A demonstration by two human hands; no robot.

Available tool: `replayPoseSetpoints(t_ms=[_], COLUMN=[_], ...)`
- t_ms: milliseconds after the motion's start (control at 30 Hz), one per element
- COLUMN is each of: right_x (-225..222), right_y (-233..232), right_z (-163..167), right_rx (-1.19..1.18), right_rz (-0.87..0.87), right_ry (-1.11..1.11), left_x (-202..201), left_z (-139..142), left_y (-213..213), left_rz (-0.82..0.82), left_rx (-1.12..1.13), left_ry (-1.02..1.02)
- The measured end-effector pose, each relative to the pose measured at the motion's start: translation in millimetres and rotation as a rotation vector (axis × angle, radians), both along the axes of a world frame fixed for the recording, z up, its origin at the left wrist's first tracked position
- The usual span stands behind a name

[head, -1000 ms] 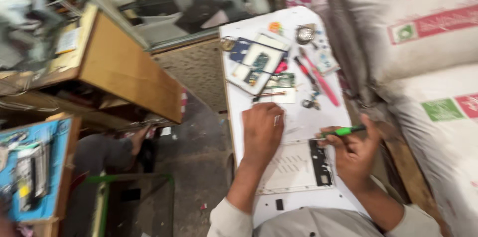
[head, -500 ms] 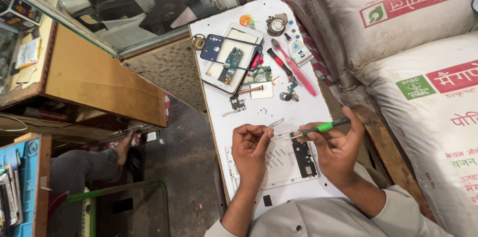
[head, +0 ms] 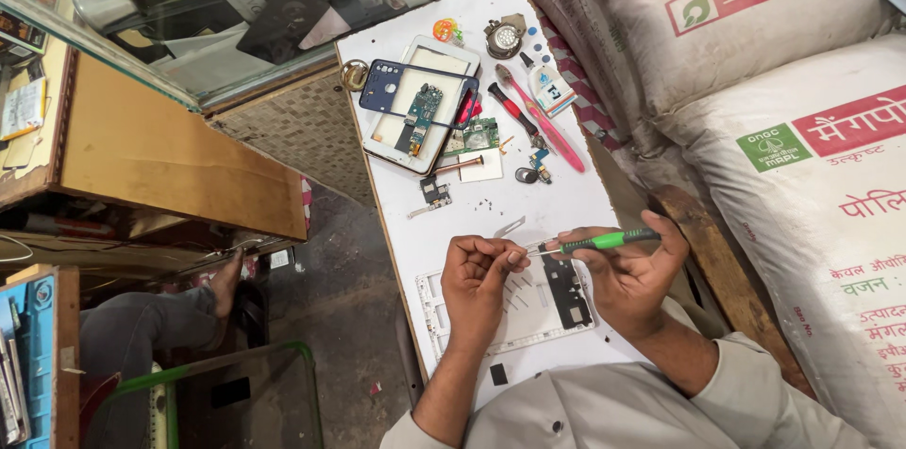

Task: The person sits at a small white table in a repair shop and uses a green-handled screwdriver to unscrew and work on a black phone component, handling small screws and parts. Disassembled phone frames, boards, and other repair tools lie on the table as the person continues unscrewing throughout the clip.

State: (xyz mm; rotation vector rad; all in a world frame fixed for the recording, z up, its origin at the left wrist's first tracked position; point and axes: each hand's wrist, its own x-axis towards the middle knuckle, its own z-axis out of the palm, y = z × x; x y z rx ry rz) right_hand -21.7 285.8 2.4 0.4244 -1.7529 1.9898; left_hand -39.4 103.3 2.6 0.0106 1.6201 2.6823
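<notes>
- A white worktable (head: 576, 194) stands in the middle, beside a dark, gritty concrete floor (head: 340, 317).
- A glass-topped wooden display counter (head: 170, 142) fills the upper left.
- Large white sacks (head: 755, 24) with red and green print are stacked on the right.
- Even, soft daylight falls over everything.

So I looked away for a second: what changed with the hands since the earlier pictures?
The left hand lifted off the white frame and brought its fingertips to the tip of the green screwdriver. The right hand kept hold of the screwdriver. The frame and the parts farther up the white board stayed put.
</notes>
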Motion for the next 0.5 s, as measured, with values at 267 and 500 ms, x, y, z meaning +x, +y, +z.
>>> replayPoseSetpoints(t_ms=[267,500], right_x=[-2.5,-2.0], right_y=[-0.4,-1.0], right_z=[2.7,1.9], right_rx=[0.017,0.021], right_rz=[0.027,0.001], right_ry=[0.019,0.0], left_x=[0.0,1.1], left_z=[-3.8,-3.2], left_y=[1.1,1.9], left_rz=[-0.013,-0.023], left_rx=[-0.069,-0.029], left_ry=[0.039,0.037])
